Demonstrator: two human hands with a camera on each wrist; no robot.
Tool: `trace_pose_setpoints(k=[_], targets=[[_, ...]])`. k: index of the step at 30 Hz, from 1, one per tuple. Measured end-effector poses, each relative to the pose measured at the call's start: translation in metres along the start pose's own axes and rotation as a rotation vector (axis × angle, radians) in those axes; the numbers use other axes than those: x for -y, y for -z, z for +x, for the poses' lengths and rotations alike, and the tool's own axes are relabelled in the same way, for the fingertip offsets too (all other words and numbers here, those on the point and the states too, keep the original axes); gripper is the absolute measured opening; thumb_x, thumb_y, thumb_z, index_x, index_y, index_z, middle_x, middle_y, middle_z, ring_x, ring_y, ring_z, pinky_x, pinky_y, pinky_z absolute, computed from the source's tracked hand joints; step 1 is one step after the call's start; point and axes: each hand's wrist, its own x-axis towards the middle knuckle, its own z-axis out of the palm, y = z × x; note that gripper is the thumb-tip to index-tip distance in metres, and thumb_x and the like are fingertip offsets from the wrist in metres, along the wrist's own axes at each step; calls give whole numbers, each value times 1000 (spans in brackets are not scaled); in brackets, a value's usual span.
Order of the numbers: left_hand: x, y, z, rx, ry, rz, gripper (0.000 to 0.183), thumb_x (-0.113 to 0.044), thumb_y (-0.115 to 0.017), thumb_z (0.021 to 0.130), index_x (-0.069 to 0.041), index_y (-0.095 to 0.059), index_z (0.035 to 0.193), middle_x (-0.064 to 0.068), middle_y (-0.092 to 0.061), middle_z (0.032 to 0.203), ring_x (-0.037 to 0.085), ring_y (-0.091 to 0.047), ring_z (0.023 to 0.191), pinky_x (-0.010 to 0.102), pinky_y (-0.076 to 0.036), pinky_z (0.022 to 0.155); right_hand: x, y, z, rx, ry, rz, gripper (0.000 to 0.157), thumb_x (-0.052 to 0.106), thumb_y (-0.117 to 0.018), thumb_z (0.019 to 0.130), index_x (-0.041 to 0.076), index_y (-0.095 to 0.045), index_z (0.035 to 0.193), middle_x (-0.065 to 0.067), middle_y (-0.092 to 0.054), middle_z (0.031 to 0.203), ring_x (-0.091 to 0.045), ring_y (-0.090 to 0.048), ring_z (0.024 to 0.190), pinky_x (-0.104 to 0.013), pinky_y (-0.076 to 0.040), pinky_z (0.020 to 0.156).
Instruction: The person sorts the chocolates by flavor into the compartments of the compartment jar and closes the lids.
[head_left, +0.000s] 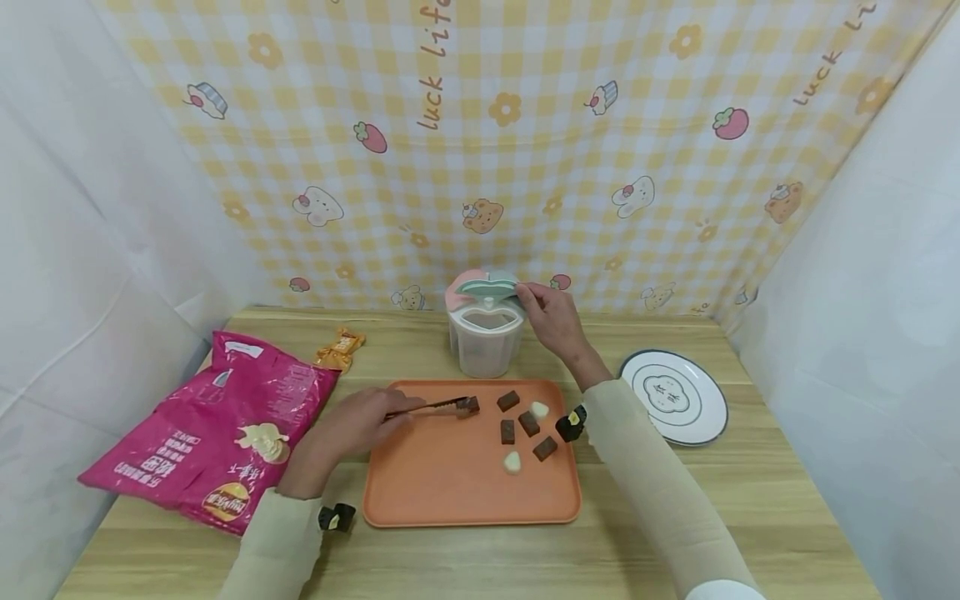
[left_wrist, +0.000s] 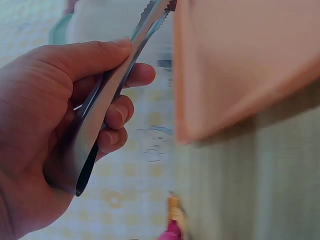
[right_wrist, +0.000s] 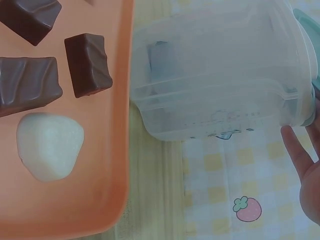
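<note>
At the left of the counter (head_left: 645, 533) lies a magenta chip bag (head_left: 225, 425), with a small orange snack packet (head_left: 340, 350) just beyond its far right corner. Next comes the left hand (head_left: 367, 425), grasping metal tongs (left_wrist: 100, 105) between the thumb and curled fingers. The tongs reach right over the orange tray (head_left: 465, 492), and their toothed tips meet a brown chocolate (head_left: 468, 406) above the tray's far half; whether it is lifted or rests there, I cannot tell. A gentle, even squeeze across the middle of the piece should hold it best, since smooth chocolate could twist or slip from a grip near its end. Behind the tray, near the backdrop, stands a translucent lidded container (head_left: 489, 354), upright, its green lid flap (head_left: 487, 288) raised over the near opening. In the tray's right half lie four loose brown chocolates (head_left: 529, 423) and two white candies (head_left: 512, 462). Farther right, the right hand (head_left: 553, 321) pinches the flap's right edge; a light hold would serve, as a hard pull could tip the container, and the fingers do well to stay at the side, leaving the opening free. At the far right sits a white plate (head_left: 673, 396) with a dark rim.
</note>
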Motion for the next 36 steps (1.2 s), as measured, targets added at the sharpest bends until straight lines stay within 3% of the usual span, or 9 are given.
trace_pose_setpoints(k=[5,9,15,18,20,25,31,36], targets=[[-14,23,-4,-63,-6,-30,30,-12,-71,98,-13,-75,129,-8,-67,91,9,-53,71,29,-49,64,0,0,0,2,11,6,29,25,-55,109,5,-76,100,-6,-65,76,-21,-51,67,-33,-41,64],[-21,45,-4,-161,-102,25,35,-10,-72,98,-14,-72,133,-12,-61,84,6,-48,66,27,-47,60,1,1,-1,-1,5,2,29,25,-56,109,4,-77,104,-7,-68,80,-21,-53,69,-33,-41,66],[-27,74,9,-264,-195,105,37,-4,-70,97,-10,-71,133,-8,-59,80,7,-46,63,31,-45,60,2,1,0,-5,15,-1,30,25,-56,109,4,-76,102,-7,-67,78,-21,-52,68,-33,-41,65],[-27,82,18,-281,-202,119,36,-4,-69,97,-10,-71,133,-4,-63,82,11,-50,64,34,-46,62,1,1,-1,-7,23,-5,29,24,-56,109,4,-76,101,-6,-65,75,-21,-50,65,-32,-40,64],[-26,85,24,-285,-196,117,35,-5,-69,98,-9,-71,133,1,-70,92,15,-57,72,37,-49,68,1,1,-1,-4,21,-4,29,24,-56,109,4,-76,101,-6,-65,75,-21,-50,65,-32,-41,64],[-22,86,44,-286,-194,98,34,-8,-68,100,-10,-71,134,7,-74,108,19,-59,76,39,-49,71,0,1,-1,6,-5,2,30,25,-55,109,3,-77,108,-8,-70,82,-21,-54,69,-34,-43,67],[-17,85,60,-277,-203,108,33,-9,-69,100,-10,-72,133,5,-72,97,16,-51,67,37,-46,65,0,1,-2,6,-15,5,31,24,-56,109,2,-77,112,-10,-74,93,-21,-58,75,-35,-46,71],[-13,81,65,-237,-167,114,34,-11,-68,100,-12,-71,134,0,-66,84,15,-48,64,36,-44,62,2,1,-2,10,-18,6,31,25,-55,109,3,-77,112,-10,-74,92,-21,-57,74,-35,-45,70]])
